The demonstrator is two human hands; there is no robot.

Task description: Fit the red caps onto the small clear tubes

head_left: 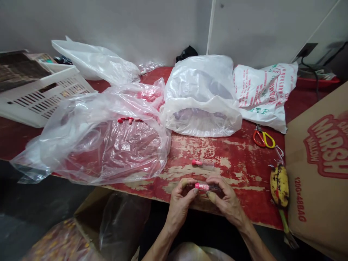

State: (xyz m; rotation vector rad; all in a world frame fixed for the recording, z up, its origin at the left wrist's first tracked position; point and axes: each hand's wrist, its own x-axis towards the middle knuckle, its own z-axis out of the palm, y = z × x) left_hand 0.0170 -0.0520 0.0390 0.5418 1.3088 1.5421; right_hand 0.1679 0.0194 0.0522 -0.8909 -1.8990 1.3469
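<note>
Left hand (181, 194) and right hand (223, 195) pinch one pink-capped tube (206, 187) between fingertips.

The table (239, 159) is wood, its red paint worn rough and flaked bare. The bag (108, 145) at its left is clear, glossy, crinkled plastic; the crate (40, 98) at its left end is matt white plastic. The box (318, 163) at its right end is matt cardboard. The tube (202, 186) at its front edge, pinched by left hand (181, 199) and right hand (225, 199), is clear glossy plastic.
</note>
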